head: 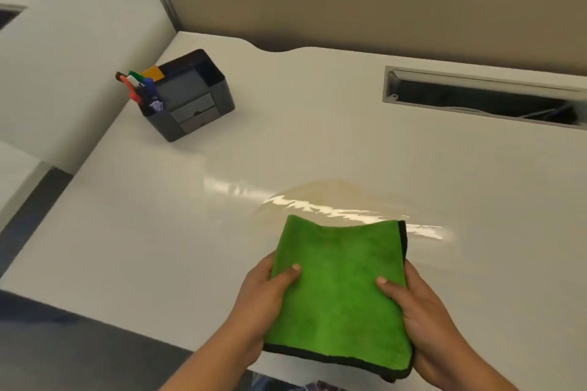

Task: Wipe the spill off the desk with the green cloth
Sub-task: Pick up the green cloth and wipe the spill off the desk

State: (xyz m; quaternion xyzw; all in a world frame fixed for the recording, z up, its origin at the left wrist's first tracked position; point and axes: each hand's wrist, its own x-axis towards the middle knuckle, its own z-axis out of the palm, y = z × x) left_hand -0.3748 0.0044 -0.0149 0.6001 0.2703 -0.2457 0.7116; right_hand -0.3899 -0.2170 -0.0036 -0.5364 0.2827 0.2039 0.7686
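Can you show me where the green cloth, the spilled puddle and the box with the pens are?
green cloth (340,292): head view, middle of its fuzzy top face.
spill (330,197): head view, shiny wet patch beyond the cloth.
pen box (187,95): head view, its dark front.

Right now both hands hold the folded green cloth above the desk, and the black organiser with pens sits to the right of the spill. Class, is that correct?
One detail is wrong: the head view shows the black organiser to the left of the spill, not the right. Both hands, left hand and right hand, do hold the folded green cloth.

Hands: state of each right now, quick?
Left hand: closed on the green cloth's left edge.
Right hand: closed on the cloth's right edge.
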